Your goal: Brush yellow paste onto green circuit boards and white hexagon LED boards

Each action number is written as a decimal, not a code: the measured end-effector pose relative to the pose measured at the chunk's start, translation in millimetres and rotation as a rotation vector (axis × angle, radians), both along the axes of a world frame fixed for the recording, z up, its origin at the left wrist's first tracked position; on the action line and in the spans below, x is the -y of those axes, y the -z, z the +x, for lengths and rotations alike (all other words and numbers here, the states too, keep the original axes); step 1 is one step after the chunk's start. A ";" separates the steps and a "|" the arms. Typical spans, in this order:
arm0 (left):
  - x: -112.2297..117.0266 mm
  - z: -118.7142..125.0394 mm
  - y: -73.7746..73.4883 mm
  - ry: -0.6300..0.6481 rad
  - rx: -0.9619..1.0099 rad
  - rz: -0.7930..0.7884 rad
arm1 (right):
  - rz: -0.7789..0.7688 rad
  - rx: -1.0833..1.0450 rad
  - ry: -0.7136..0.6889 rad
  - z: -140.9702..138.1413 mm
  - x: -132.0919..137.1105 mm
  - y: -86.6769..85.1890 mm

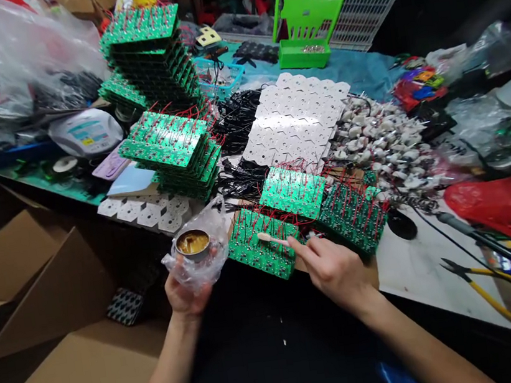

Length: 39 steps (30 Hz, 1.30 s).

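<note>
My left hand (189, 291) holds a small round tin (193, 245) with amber paste inside, a clear plastic bag (214, 237) crumpled between palm and tin. The tin is tilted slightly, its open top facing up. In my right hand (331, 266) a pale toothbrush (272, 239) is pinched, its head pointing left over a green circuit board panel (257, 260) with red wires. Whether the bristles touch the panel I cannot tell. Behind it lies another panel (293, 189), and a darker one (355, 216) is to the right.
Tall stacks of circuit boards (171, 140) stand at the left back. White plates (297, 117), black cables (239, 118) and a heap of white parts (379, 131) fill the middle. Yellow-handled cutters (478, 288) and a soldering iron (457, 224) lie right; cardboard boxes (73, 379) sit below left.
</note>
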<state>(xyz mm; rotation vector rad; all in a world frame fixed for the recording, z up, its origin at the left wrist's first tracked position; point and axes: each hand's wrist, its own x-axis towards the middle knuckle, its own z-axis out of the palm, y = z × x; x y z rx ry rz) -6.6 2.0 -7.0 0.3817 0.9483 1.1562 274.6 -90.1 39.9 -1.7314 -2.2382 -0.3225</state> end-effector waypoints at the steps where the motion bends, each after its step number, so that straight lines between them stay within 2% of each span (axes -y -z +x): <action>1: 0.2 -0.7 0.8 0.012 -0.009 0.010 | -0.003 -0.018 -0.028 1.3 1.3 -1.8; 4: 0.5 -2.5 3.8 0.013 -0.012 0.025 | -0.028 -0.060 -0.126 1.0 13.4 -4.3; 9: 1.1 -2.7 5.5 -0.013 -0.017 0.012 | -0.058 -0.039 -0.124 3.8 27.4 0.2; 12: 1.6 -1.5 3.1 -0.022 -0.034 0.003 | -0.063 0.029 -0.059 15.8 15.9 3.5; 16: 2.1 -0.5 1.1 -0.006 -0.059 0.038 | -0.027 0.102 0.117 35.6 -10.5 6.2; 19: 2.6 -0.5 1.5 0.020 -0.106 0.058 | 0.005 0.107 0.160 41.3 -16.1 3.8; 24: 3.3 0.8 -1.8 0.033 -0.211 0.047 | 0.007 -0.007 -0.003 28.9 20.5 -4.0; 28: 1.5 2.5 -6.6 0.054 -0.250 0.039 | -0.037 -0.011 -0.105 23.3 43.2 -2.3; 31: 0.0 2.2 -6.8 0.070 -0.258 0.076 | -0.036 0.064 -0.030 34.9 31.9 3.1; 35: -0.3 0.0 -3.5 0.068 -0.144 0.105 | -0.017 0.136 0.164 53.6 4.7 9.4; 37: 0.1 -1.1 -1.8 0.045 -0.091 0.094 | -0.019 0.127 0.239 54.8 0.6 9.8; 39: 0.3 -2.2 -0.6 0.045 -0.085 0.099 | -0.013 0.081 0.254 50.5 5.7 8.2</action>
